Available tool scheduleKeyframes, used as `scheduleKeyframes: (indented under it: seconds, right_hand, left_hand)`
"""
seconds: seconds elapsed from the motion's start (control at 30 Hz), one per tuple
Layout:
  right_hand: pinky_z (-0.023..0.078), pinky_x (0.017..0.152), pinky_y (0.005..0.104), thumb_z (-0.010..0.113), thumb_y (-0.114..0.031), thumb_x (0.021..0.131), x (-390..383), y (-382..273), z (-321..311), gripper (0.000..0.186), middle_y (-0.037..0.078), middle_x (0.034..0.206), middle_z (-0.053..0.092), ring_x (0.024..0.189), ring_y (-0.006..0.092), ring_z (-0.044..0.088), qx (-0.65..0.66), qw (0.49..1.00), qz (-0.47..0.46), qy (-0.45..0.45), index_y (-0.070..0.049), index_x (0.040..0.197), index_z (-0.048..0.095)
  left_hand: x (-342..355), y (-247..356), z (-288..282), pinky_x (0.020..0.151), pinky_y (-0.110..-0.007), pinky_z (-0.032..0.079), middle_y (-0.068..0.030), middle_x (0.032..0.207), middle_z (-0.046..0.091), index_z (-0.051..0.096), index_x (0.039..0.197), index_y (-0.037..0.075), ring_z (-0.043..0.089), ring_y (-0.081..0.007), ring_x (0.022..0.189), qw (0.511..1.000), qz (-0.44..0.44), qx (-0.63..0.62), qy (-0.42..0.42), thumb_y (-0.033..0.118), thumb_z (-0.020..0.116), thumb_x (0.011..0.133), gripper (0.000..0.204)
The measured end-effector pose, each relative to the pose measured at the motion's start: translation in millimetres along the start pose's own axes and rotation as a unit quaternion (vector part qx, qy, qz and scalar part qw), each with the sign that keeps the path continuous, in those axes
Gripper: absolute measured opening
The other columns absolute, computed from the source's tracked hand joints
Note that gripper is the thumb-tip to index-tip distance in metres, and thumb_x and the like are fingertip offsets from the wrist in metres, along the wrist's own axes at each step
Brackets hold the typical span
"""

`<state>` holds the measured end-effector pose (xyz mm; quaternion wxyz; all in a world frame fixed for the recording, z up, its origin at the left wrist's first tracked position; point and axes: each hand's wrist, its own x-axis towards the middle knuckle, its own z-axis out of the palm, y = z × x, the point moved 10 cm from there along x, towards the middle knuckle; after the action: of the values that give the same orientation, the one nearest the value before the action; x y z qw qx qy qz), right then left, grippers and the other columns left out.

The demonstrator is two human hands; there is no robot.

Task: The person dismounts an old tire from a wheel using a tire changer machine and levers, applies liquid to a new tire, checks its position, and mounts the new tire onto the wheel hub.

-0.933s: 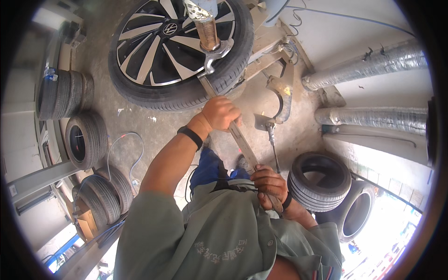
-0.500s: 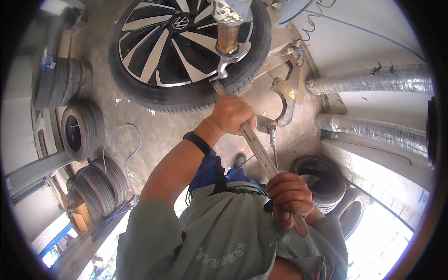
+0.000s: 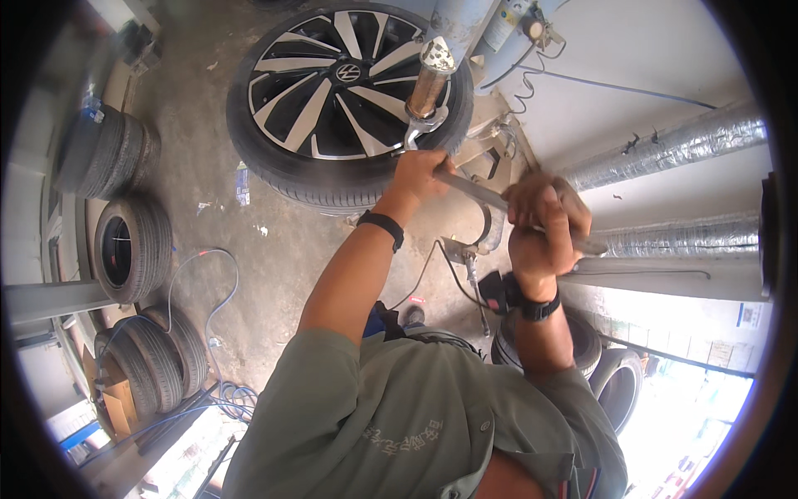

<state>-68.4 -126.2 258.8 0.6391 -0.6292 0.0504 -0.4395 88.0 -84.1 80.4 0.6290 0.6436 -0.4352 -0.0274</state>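
Observation:
My left hand (image 3: 418,176) is closed around a long flat metal tyre lever (image 3: 475,190), beside the near edge of the tyre. My right hand (image 3: 549,218) grips the lever toward its other end; the fingers there are slightly blurred. A wheel with a black and silver alloy rim (image 3: 309,116) lies flat, its black tyre (image 3: 332,190) around it. The hooked metal mount head (image 3: 426,123) of a tyre changer reaches down to the rim edge from a worn brass-coloured shaft (image 3: 427,90). My left hand hides the lever's tip.
Used tyres (image 3: 137,249) stand along the left wall, and more tyres (image 3: 615,387) sit at the lower right. Foil-wrapped pipes (image 3: 682,150) run along the right wall. A curved bead-breaker arm (image 3: 490,229) is beside the changer. Blue air hose (image 3: 237,283) trails over the concrete floor.
My right hand has swung the lever's outer end up and to the right, away from my body. My left hand stays on the lever near the rim. The view has shifted too.

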Motion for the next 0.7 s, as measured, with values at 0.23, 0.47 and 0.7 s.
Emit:
scheduleKeyframes:
  seconds: [0.23, 0.47, 0.7]
  right_hand:
    - [0.037, 0.056, 0.0335, 0.048, -0.027, 0.098, -60, -41, -29, 0.034, 0.002, 0.062, 0.037, 0.053, 0.0136, 0.037, 0.177, 0.978, -0.083, 0.077, -0.011, 0.070, 0.040]
    - [0.023, 0.043, 0.0255, 0.046, -0.021, 0.097, 12, -35, -11, 0.037, 0.000, 0.056, 0.028, 0.045, 0.0099, 0.025, 0.089, 0.981, -0.069, 0.157, -0.012, 0.064, 0.033]
    - [0.025, 0.046, 0.0249, 0.047, -0.024, 0.098, -8, -36, -12, 0.039, -0.001, 0.058, 0.029, 0.050, 0.0102, 0.027, 0.111, 0.979, -0.066, 0.157, -0.017, 0.063, 0.031]
  left_hand:
    - [-17, 11, 8, 0.054, -0.042, 0.046, -0.0165, 0.064, 0.058, 0.053, 0.065, 0.005, 0.059, -0.0378, 0.060, 0.995, 0.035, 0.087, -0.045, 0.016, 0.068, 0.078, 0.022]
    - [-14, 17, -47, 0.072, -0.040, 0.050, -0.0185, 0.090, 0.065, 0.060, 0.094, 0.004, 0.064, -0.0383, 0.085, 0.993, -0.008, 0.117, 0.026, 0.009, 0.068, 0.077, 0.020]
    - [-102, -161, -345, 0.099, -0.051, 0.046, -0.0341, 0.114, 0.059, 0.048, 0.116, -0.014, 0.060, -0.0499, 0.108, 0.716, -0.409, 0.470, 0.315, 0.037, 0.047, 0.095, 0.055]
